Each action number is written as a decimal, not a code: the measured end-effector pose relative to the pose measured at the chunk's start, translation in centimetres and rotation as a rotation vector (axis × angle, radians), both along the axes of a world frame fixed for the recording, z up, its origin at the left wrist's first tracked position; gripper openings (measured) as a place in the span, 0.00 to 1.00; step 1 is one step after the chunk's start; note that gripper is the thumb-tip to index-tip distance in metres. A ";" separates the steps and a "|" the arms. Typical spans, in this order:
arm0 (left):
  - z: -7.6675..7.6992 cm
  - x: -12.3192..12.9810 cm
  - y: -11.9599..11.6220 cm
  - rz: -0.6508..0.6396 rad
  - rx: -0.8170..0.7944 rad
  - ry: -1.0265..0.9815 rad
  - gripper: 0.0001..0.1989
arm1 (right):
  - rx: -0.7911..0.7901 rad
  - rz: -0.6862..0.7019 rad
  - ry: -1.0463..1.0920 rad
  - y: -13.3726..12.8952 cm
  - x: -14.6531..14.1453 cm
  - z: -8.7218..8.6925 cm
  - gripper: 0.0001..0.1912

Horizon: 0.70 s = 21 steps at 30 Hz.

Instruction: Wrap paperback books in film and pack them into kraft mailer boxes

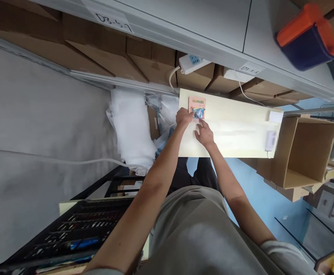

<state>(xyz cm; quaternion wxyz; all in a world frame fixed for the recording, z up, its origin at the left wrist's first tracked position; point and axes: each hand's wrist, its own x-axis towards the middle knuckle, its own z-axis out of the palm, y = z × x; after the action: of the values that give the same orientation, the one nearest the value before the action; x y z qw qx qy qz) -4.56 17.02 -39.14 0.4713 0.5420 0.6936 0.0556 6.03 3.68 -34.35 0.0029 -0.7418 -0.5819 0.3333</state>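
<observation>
A small pink booklet with a colourful picture on its cover lies on the cream-coloured board. My left hand is closed at the booklet's left edge, its thumb over the lower corner of the cover; the fingers beneath are partly hidden. Just below the booklet, my right hand is held with its fingers apart, the fingertips at or close to the lower edge. Nothing shows in its grasp.
White packing foam and plastic bags lie left of the board. An open cardboard box stands to the right. Above runs a grey shelf with cartons, a power strip and a tape dispenser. A black crate sits lower left.
</observation>
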 end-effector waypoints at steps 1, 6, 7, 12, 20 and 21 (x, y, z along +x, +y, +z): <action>-0.1 0.1 0.3 -0.026 -0.011 -0.009 0.09 | -0.008 -0.009 -0.002 0.1 0.0 0.0 0.20; 1.6 -0.5 0.7 -0.057 0.256 -0.139 0.08 | 0.062 -0.066 0.097 1.0 1.2 -0.1 0.21; 2.3 -1.0 0.6 -0.045 0.346 -0.171 0.05 | 0.114 -0.098 0.115 1.1 1.6 0.0 0.22; 5.9 -4.7 -0.4 0.018 0.478 -0.330 0.10 | 0.352 -0.311 0.207 1.1 2.9 2.7 0.33; 5.8 -6.3 -9.5 -0.039 0.008 -0.424 0.14 | 0.216 -0.500 0.387 -3.5 1.9 3.8 0.22; 5.1 -6.0 -10.6 -0.027 -0.019 -0.379 0.12 | 0.162 -0.520 0.343 -4.3 1.7 3.2 0.18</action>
<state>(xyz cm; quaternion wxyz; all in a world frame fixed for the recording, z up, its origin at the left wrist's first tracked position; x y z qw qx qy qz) -10.56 6.46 -34.09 0.5994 0.5265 0.5855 0.1437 7.73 -0.62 -31.19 0.2453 -0.7959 -0.3887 0.3941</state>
